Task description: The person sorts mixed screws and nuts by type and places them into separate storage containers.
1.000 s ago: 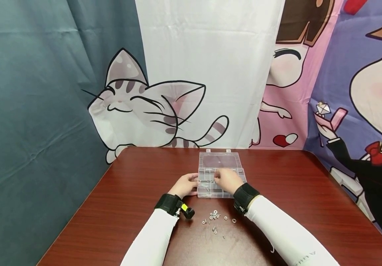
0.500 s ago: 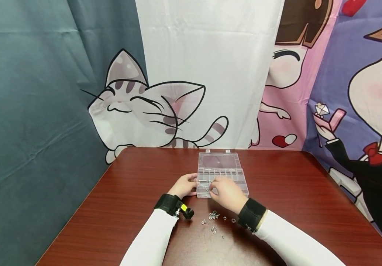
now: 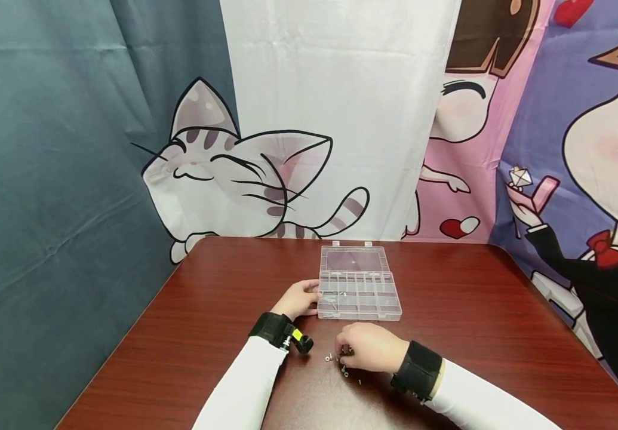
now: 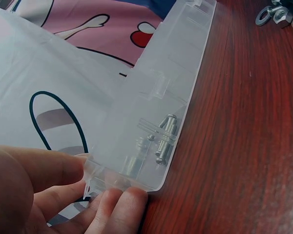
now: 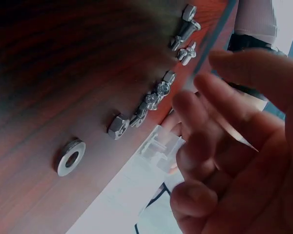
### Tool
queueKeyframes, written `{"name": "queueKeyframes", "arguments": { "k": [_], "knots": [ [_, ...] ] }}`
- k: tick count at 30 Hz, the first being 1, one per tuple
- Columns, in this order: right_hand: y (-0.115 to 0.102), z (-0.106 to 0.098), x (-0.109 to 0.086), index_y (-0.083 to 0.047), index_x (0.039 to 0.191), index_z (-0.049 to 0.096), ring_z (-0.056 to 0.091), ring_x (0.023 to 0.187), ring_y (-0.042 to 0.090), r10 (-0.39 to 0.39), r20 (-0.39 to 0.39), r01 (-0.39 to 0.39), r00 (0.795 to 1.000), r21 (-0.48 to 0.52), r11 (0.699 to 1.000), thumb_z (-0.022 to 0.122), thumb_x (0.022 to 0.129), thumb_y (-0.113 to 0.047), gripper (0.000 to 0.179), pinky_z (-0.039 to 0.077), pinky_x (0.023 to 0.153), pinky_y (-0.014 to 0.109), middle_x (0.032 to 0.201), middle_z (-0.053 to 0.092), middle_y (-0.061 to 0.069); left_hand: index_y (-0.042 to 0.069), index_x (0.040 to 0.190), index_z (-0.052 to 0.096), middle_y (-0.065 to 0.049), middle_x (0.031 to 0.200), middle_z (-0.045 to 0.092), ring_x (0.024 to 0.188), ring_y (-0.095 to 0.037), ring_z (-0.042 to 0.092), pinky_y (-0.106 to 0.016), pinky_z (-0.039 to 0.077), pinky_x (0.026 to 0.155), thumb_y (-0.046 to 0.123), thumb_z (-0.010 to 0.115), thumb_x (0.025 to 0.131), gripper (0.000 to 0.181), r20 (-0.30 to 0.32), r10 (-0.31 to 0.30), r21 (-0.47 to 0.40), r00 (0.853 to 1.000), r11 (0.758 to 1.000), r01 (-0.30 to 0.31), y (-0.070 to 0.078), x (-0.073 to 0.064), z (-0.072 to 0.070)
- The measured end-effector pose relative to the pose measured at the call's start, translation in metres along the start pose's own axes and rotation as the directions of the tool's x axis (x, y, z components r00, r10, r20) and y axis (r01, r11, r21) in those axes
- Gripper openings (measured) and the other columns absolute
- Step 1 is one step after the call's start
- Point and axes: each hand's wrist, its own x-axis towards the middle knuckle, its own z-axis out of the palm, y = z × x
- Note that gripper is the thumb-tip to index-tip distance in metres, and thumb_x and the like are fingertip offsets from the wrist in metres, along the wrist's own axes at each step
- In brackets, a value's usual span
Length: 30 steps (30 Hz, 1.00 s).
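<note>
A clear plastic compartment box [image 3: 389, 313] lies on the table with its lid [image 3: 356, 260] folded back. My left hand [image 3: 296, 298] grips the box's left end, thumb and fingers about its corner in the left wrist view. Several screws [image 4: 167, 139] lie inside at that end. In front of the box, my right hand [image 3: 372, 347] is low over loose hardware, its fingers bent loosely and apart with nothing visible between them. The right wrist view shows a washer [image 5: 71, 157], a hex nut [image 5: 118, 126], a bolt [image 5: 188, 31] and a cluster of small fasteners [image 5: 151, 101] beside the fingers.
The reddish-brown wooden table [image 3: 223, 286] reaches back to a cartoon-printed curtain [image 3: 309, 89]. Left of the right hand are a few small nuts and screws [image 3: 329, 358], with a tiny screw [image 3: 359, 381] nearer the front edge.
My right hand has come out of the box, back toward the table's front, and is now over the loose hardware. The left hand stays at the box's left end.
</note>
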Motion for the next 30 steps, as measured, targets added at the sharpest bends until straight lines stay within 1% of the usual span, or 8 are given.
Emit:
{"name": "queueKeyframes", "arguments": {
  "k": [3, 5, 11, 14, 21, 26, 30],
  "knots": [
    [-0.0012, 0.0012, -0.0037, -0.023, 0.083, 0.072, 0.05, 0.072, -0.002, -0.044, 0.045, 0.045, 0.998, -0.003, 0.999, 0.078, 0.078, -0.016, 0.01, 0.044, 0.066, 0.016, 0.078, 0.056, -0.015, 0.0, 0.146, 0.045, -0.022, 0.141, 0.051, 0.11, -0.028, 0.063, -0.035, 0.06, 0.074, 0.005, 0.06, 0.096, 0.053, 0.003, -0.001, 0.009, 1.0, 1.0, 0.0, 0.0002, -0.0009, 0.0002],
    [-0.0014, 0.003, -0.005, -0.023, 0.084, 0.073, 0.051, 0.074, -0.002, -0.069, 0.061, 0.069, 0.996, -0.006, 0.998, 0.078, 0.078, -0.015, 0.011, 0.044, 0.067, 0.015, 0.079, 0.056, -0.016, 0.0, 0.146, 0.045, -0.022, 0.14, 0.052, 0.109, -0.027, 0.063, -0.035, 0.06, 0.074, 0.006, 0.06, 0.097, 0.053, 0.004, 0.001, 0.017, 1.0, 1.0, -0.001, 0.0003, -0.001, 0.0001],
    [-0.0024, 0.0059, -0.0049, -0.024, 0.082, 0.073, 0.054, 0.076, -0.001, -0.108, 0.036, 0.109, 0.994, -0.04, 0.993, 0.077, 0.08, -0.015, 0.01, 0.045, 0.068, 0.014, 0.079, 0.057, -0.015, 0.0, 0.146, 0.046, -0.021, 0.135, 0.056, 0.103, -0.025, 0.065, -0.035, 0.06, 0.072, 0.006, 0.06, 0.097, 0.051, 0.005, 0.022, 0.031, 1.0, 0.999, -0.022, 0.0001, 0.0017, 0.0001],
    [-0.0024, 0.0066, -0.0046, -0.024, 0.081, 0.073, 0.053, 0.075, -0.002, -0.104, 0.041, 0.105, 0.994, -0.037, 0.994, 0.077, 0.081, -0.015, 0.01, 0.043, 0.068, 0.012, 0.079, 0.056, -0.015, 0.0, 0.146, 0.045, -0.02, 0.134, 0.057, 0.102, -0.024, 0.066, -0.035, 0.06, 0.073, 0.006, 0.06, 0.097, 0.051, 0.012, 0.02, 0.021, 1.0, 1.0, -0.021, -0.0005, 0.0025, 0.0001],
    [-0.0024, 0.0086, -0.0046, -0.025, 0.077, 0.069, 0.049, 0.072, -0.003, -0.06, 0.057, 0.062, 0.997, -0.046, 0.997, 0.077, 0.08, -0.018, 0.011, 0.042, 0.066, 0.013, 0.076, 0.051, -0.017, 0.0, 0.146, 0.045, -0.019, 0.132, 0.058, 0.101, -0.022, 0.066, -0.034, 0.059, 0.073, 0.006, 0.058, 0.098, 0.051, 0.012, 0.014, 0.014, 1.0, 1.0, -0.014, -0.0004, 0.0025, -0.0002],
    [-0.0032, 0.0097, -0.0045, -0.024, 0.074, 0.064, 0.046, 0.068, -0.003, -0.044, 0.046, 0.047, 0.998, -0.051, 0.998, 0.077, 0.08, -0.019, 0.015, 0.04, 0.062, 0.013, 0.074, 0.048, -0.017, -0.001, 0.146, 0.044, -0.02, 0.133, 0.057, 0.101, -0.023, 0.066, -0.035, 0.059, 0.073, 0.005, 0.058, 0.097, 0.051, 0.017, 0.015, 0.004, 1.0, 1.0, -0.015, -0.0004, 0.0027, -0.0005],
    [-0.0021, 0.0087, -0.0043, -0.023, 0.073, 0.061, 0.044, 0.067, -0.002, -0.034, 0.032, 0.034, 0.999, -0.023, 0.999, 0.076, 0.078, -0.018, 0.017, 0.038, 0.06, 0.013, 0.073, 0.046, -0.016, -0.001, 0.146, 0.045, -0.02, 0.133, 0.057, 0.102, -0.024, 0.066, -0.035, 0.06, 0.073, 0.005, 0.059, 0.097, 0.051, 0.011, 0.017, 0.011, 1.0, 1.0, -0.017, -0.0009, 0.0027, -0.001]
  ]
}}
